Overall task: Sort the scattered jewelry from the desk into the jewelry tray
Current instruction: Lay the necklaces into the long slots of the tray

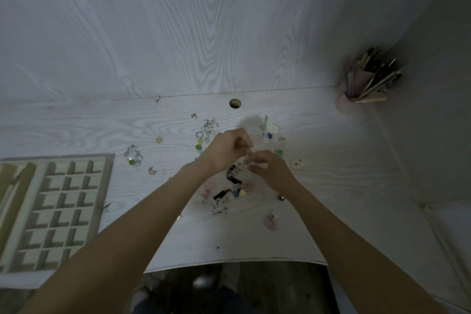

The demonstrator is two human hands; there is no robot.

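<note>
White desk (318, 160), one tray (61, 211), two hands (248, 158) pinching jewelry.

Jewelry tray (54, 211) left of scattered jewelry (224, 186)

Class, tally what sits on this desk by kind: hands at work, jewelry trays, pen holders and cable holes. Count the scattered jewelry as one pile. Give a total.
Hands: 2, the left hand and the right hand
Jewelry tray: 1
Pen holder: 1
Cable hole: 1
Scattered jewelry: 1 pile
Total: 6
</note>
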